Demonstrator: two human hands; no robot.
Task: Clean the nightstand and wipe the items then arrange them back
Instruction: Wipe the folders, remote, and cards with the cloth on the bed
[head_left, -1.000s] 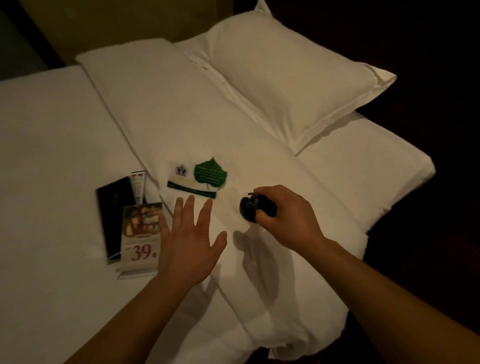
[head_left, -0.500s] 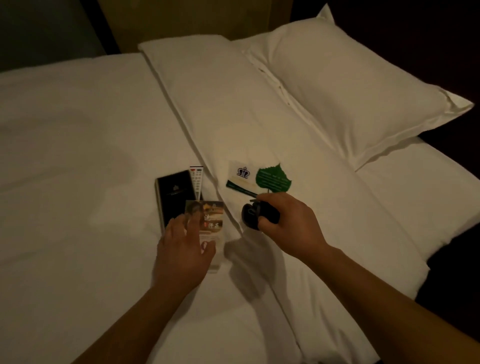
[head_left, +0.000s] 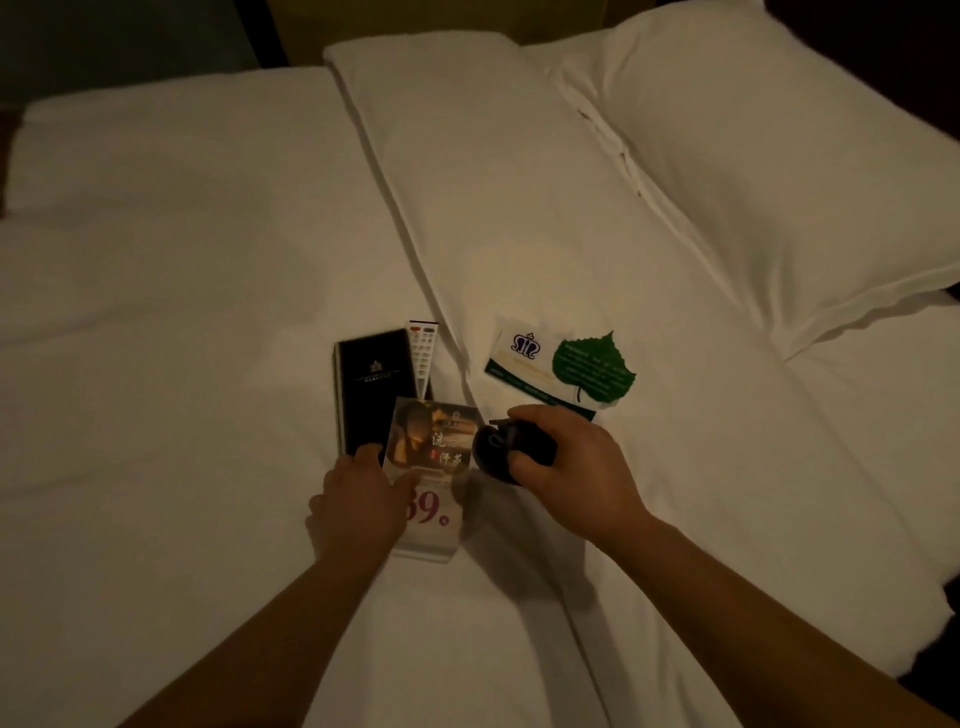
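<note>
1. Location of items. The items lie on the white bed (head_left: 182, 312), near the seam where a folded duvet (head_left: 493, 182) overlaps the sheet. A pillow (head_left: 779, 182) lies at the upper right, well apart from them.

2. Left hand (head_left: 358, 504). The grip is narrow and closed on the left edge of the display card (head_left: 436, 441). The thumb lies across the printed face, and the fingers curl behind the edge. The card shows a dark photograph above and the red figure "39" below. Its clear base rests on the sheet.

3. Right hand (head_left: 576, 467). The grip is closed around a small dark rounded object (head_left: 493, 449), held just beside the right edge of the display card. The light is too dim to identify the object.

4. Other items.
- A black booklet (head_left: 371, 384) lies flat just behind the display card, and its lower end is partly covered by the card.
- A remote control (head_left: 422, 353) lies along the booklet's right side, touching it.
- A white crown card (head_left: 514, 358) lies on the duvet, to the right of the remote control.
- A green leaf card (head_left: 592, 369) overlaps the crown card's right end.
</note>
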